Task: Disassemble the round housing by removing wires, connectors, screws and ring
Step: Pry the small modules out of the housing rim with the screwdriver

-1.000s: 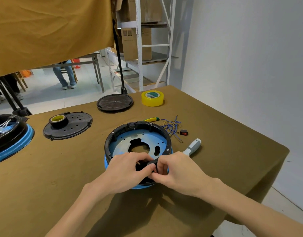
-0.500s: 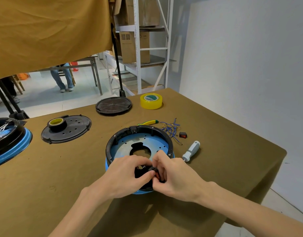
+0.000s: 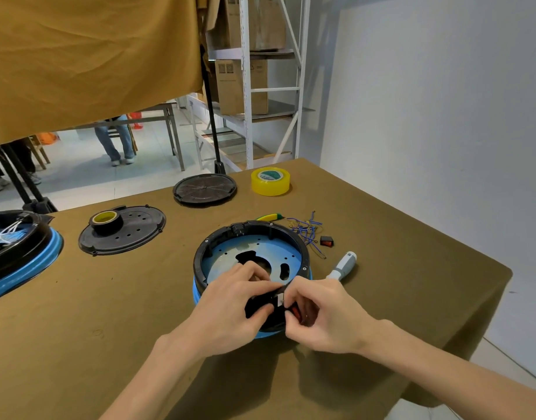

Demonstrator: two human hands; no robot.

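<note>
Olive-brown cloth covers the table [image 3: 115, 334], white wall at the right of the frame, metal shelving with cartons at top centre. Centre frame sits the round housing, black ring over a blue base with a blue-grey metal plate inside [image 3: 251, 253]. Both hands are together at its near rim, lower centre! The left hand [image 3: 230, 310] has its fingers curled round a black part at the rim; the right hand [image 3: 324, 316] pinches a small red-and-black connector piece [image 3: 295, 312] right beside it, fingertips of the two hands touching. What the black part is exactly, hard to tell, the fingers hide much of it.

Already out, just right of the housing: a loose tangle of blue wires [image 3: 306, 230], a small black rocker switch with red face [image 3: 326, 241] and a grey-and-white handled screwdriver [image 3: 342, 265]. Upper centre, a yellow tape roll [image 3: 270, 181] and a black ribbed disc [image 3: 205, 189]; at left, a black perforated lid with a small tape roll on it [image 3: 124, 230].

My read: this one is being worked free of its slot. Best done by bracing the rim with the left, squeezing the clips, and pulling straight out, no twisting, or the tabs may snap
</note>
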